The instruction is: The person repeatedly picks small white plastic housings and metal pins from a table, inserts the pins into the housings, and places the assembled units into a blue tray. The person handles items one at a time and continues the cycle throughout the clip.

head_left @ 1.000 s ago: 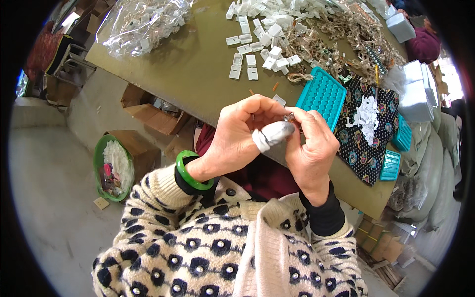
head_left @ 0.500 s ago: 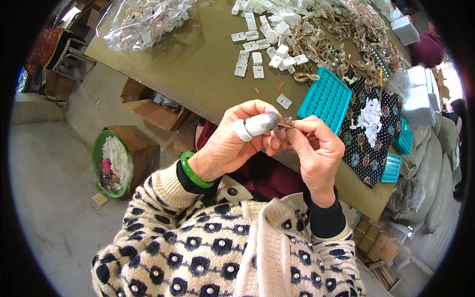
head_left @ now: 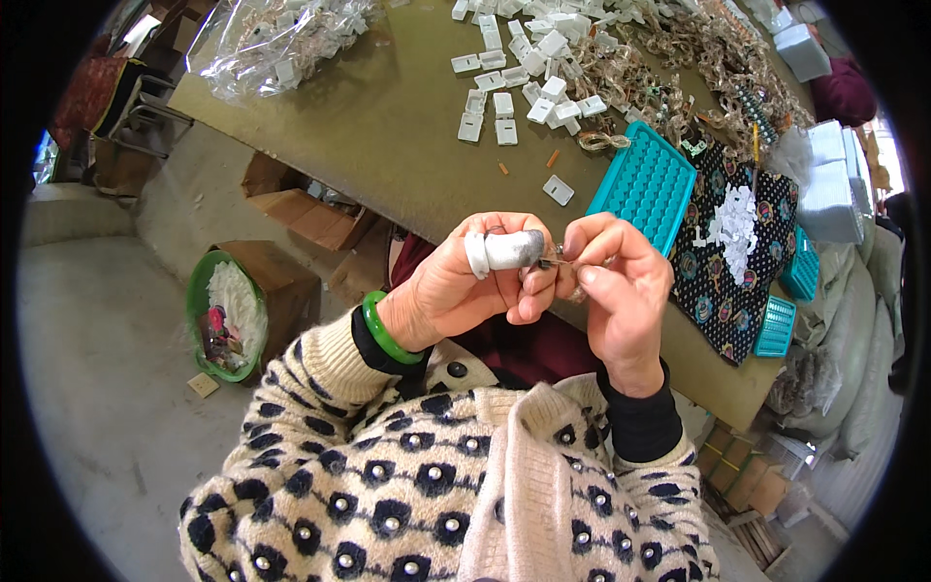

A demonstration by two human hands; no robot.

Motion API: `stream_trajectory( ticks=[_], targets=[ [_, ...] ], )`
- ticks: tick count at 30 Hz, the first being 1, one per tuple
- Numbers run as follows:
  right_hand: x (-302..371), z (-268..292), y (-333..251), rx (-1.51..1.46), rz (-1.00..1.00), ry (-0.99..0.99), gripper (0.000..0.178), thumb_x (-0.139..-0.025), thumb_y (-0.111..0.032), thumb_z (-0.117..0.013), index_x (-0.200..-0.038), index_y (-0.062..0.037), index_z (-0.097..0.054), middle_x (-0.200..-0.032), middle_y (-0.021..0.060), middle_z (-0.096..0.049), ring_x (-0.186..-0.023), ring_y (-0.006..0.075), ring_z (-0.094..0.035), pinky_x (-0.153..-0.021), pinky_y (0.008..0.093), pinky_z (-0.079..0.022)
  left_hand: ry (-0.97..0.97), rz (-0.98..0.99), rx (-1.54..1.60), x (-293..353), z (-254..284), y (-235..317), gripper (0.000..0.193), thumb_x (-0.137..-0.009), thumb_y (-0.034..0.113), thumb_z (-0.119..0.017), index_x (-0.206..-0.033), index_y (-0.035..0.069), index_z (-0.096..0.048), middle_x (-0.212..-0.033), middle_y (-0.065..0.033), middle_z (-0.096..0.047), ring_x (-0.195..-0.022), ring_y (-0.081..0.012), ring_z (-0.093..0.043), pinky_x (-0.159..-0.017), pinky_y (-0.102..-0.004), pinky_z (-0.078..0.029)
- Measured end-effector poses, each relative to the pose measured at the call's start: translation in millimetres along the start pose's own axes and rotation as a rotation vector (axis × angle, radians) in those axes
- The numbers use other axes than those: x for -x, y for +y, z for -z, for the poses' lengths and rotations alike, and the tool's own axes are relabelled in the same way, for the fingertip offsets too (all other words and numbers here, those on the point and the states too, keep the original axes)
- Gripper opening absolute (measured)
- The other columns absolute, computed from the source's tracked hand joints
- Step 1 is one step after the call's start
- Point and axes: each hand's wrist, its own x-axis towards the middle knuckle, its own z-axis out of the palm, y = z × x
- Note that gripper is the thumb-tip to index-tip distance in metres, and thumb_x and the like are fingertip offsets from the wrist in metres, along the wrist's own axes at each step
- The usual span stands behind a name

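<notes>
In front of my chest, the fingertips of my two hands meet over a small dark part with a thin wire (head_left: pixel 555 260). My left hand (head_left: pixel 456 286) pinches this part between the thumb, wrapped in a white covering, and curled fingers. My right hand (head_left: pixel 621 296) grips the thin wire end with thumb and forefinger, its other fingers curled. The fingers hide most of what they hold. Just beyond my hands lie a small white plastic case (head_left: pixel 558 190) and an orange stick (head_left: pixel 553 158). A teal ridged tray (head_left: pixel 642 184) rests beyond my right hand.
Piled white cases (head_left: pixel 553 89) and coiled clear cables (head_left: pixel 650 92) cover the table's far side. White pieces (head_left: pixel 735 233) lie on a dark patterned cloth (head_left: pixel 713 315). A plastic bag (head_left: pixel 281 48) sits far left; a green basket (head_left: pixel 199 315) stands on the floor.
My right hand has shifted its grip, the fingers now more curled and raised near the left fingertips. The left thumb has turned slightly flatter. The view has shifted a little.
</notes>
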Motion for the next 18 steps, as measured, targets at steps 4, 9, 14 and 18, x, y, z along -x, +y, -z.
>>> stream_trajectory(
  ticks=[4,9,14,18],
  targets=[
    [0.3,-1.1,-1.6,0.748,0.488,-0.11,0.019,-0.079,0.009,-0.065,-0.096,-0.0003,-0.062,-0.091,0.0109,-0.062,-0.075,0.0201,-0.062,-0.069,0.03,-0.05,0.075,0.005,-0.069,2.6,-4.9,3.2,0.025,-0.093,0.026,-0.067,-0.096,0.002,-0.061,-0.074,-0.0072,-0.062,-0.063,-0.019,-0.063,-0.052,-0.0278,-0.049],
    [5.4,0.0,2.7,0.429,0.214,-0.004,0.013,-0.086,0.006,-0.065,-0.097,0.0002,-0.061,-0.09,0.0073,-0.064,-0.073,0.0144,-0.062,-0.07,0.0256,-0.051,0.303,-0.278,-0.898,-0.6,-9.2,36.9,0.017,-0.093,0.016,-0.066,-0.098,0.001,-0.062,-0.076,-0.0045,-0.065,-0.064,-0.0118,-0.063,-0.057,-0.0245,-0.05],
    [6.6,5.7,9.6,-0.015,-0.042,-0.024,0.01,-0.094,-0.001,-0.063,-0.102,-0.0004,-0.058,-0.085,0.0047,-0.063,-0.073,0.0104,-0.063,-0.07,0.0246,-0.053,0.691,-0.816,-2.194,-39.9,22.6,85.9,0.02,-0.081,0.009,-0.072,-0.099,0.002,-0.065,-0.083,-0.0069,-0.063,-0.075,-0.0192,-0.06,-0.067,-0.0309,-0.048],
    [8.1,9.4,8.7,0.001,-0.068,-0.039,0.009,-0.095,-0.003,-0.061,-0.103,-0.001,-0.057,-0.086,0.0036,-0.062,-0.073,0.0088,-0.061,-0.07,0.0237,-0.053,0.691,-0.825,-2.213,-40.2,36.1,86.7,0.017,-0.076,0.007,-0.071,-0.092,0.002,-0.065,-0.087,-0.0114,-0.063,-0.085,-0.0304,-0.061,-0.074,-0.0403,-0.048]
  ],
)
